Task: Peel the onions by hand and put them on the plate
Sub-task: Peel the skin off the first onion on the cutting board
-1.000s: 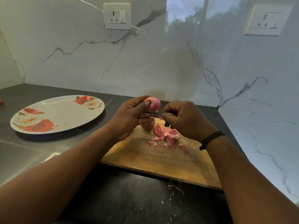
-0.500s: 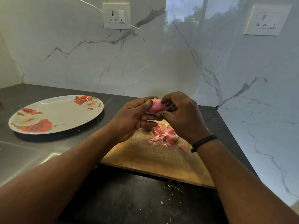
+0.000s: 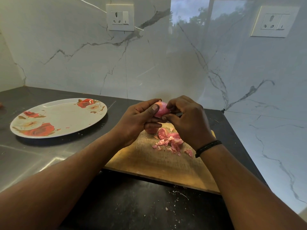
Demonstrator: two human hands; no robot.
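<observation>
Your left hand (image 3: 137, 121) grips the onion (image 3: 160, 110) up off the board, thumb pressed on its near face, fingers curled beneath, and your right hand (image 3: 186, 118) pinches at its right side, fingertips on the skin. The onion sits squarely between both hands, touching each, its long axis running roughly left to right; the right hand is the one placed to strip, the left to turn. A second onion (image 3: 151, 130) peeks out just under your left fingers on the cutting board (image 3: 149, 163), beside the pile of peels (image 3: 171, 141). The plate (image 3: 58, 128) lies well off to the left, bare of onions. Against half a second ago, your right fingers have closed further over the onion, hiding more of it.
</observation>
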